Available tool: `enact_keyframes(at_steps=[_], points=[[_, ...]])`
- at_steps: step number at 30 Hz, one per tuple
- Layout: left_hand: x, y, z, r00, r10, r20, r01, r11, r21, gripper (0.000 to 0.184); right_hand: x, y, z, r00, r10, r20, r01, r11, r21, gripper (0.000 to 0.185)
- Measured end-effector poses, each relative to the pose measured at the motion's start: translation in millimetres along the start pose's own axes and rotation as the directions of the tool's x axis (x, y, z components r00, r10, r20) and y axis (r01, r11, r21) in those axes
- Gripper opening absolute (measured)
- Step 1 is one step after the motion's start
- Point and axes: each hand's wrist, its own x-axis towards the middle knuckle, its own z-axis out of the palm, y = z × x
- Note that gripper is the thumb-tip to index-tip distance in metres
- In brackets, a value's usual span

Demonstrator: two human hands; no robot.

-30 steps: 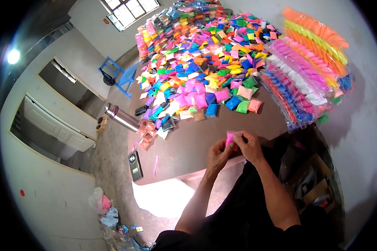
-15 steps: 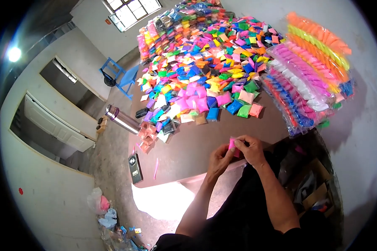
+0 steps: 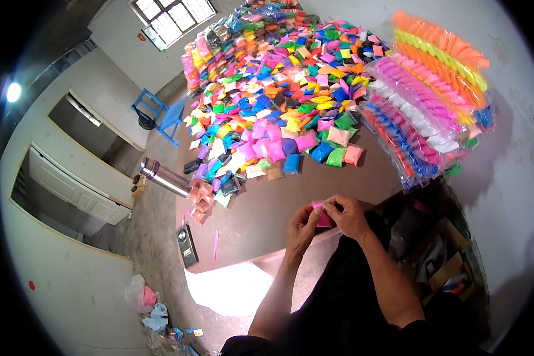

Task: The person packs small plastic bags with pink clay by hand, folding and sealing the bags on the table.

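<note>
One pink packet (image 3: 324,221) is pinched between the left hand (image 3: 301,230) and the right hand (image 3: 350,217), over the near edge of the table (image 3: 267,222). Half a second ago it stood narrow and mostly above the grip; now more of it shows below the thumbs, and the two hands meet at its upper part. That suggests the handling has shifted to the packet's top, with the packet still not released. Elsewhere nothing looks disturbed: the heap of packets (image 3: 261,121) covers the table's far part, and a pink strip (image 3: 216,244) and a black device (image 3: 187,245) lie near its left corner.
</note>
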Motion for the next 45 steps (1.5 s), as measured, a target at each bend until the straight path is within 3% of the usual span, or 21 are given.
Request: enact_keyframes(at_steps=[5,9,18,25,28,31,35,40,42,45], points=[[2.0,-15.2,-4.4,0.999,0.036,0.007,-0.034,0.988,-0.15,0.026,-1.6,-4.6,0.1,0.999,0.025,0.035,-0.026,0.999,0.039,0.016],[0.9,-10.6,-3.8,0.999,0.025,-0.026,-0.029,0.979,-0.203,0.025,-1.1,-4.3,-1.5,0.998,-0.029,0.051,0.032,0.998,-0.059,0.019],[5.4,-10.6,-3.7,0.992,0.09,0.085,-0.093,0.995,0.03,0.031,-3.3,2.6,4.1,0.999,-0.008,-0.047,0.008,1.0,-0.009,0.021],[3.3,-11.5,-2.4,0.998,0.051,0.032,-0.046,0.989,-0.141,0.03,-2.0,-10.9,10.0,0.992,-0.12,-0.048,0.11,0.98,-0.168,0.027],[2.6,-8.2,-2.1,0.999,0.052,0.008,-0.05,0.989,-0.141,0.03,3.2,-0.2,8.6,0.999,-0.045,-0.005,0.044,0.99,-0.131,0.025],[5.7,-1.4,-2.9,1.0,0.013,0.029,-0.009,0.994,-0.11,0.032,7.7,2.3,9.5,0.998,-0.046,-0.042,0.046,0.999,0.002,0.024],[19.8,7.2,-8.6,0.996,-0.048,0.071,0.047,0.999,0.007,0.033,19.5,-7.1,1.6,0.998,0.046,-0.041,-0.045,0.999,0.006,0.024],[45.1,-3.8,-12.8,0.99,-0.011,0.14,-0.006,0.993,0.119,0.031,31.7,-0.5,-1.6,0.977,-0.175,-0.124,0.155,0.976,-0.154,0.024],[49.8,-6.6,-11.9,0.981,0.11,0.158,-0.143,0.966,0.216,0.032,30.9,2.9,0.6,0.976,-0.17,-0.138,0.138,0.968,-0.211,0.024],[45.0,2.8,-11.4,0.979,0.121,0.166,-0.168,0.937,0.306,0.032,29.1,7.4,1.2,0.976,-0.149,-0.157,0.102,0.956,-0.274,0.025]])
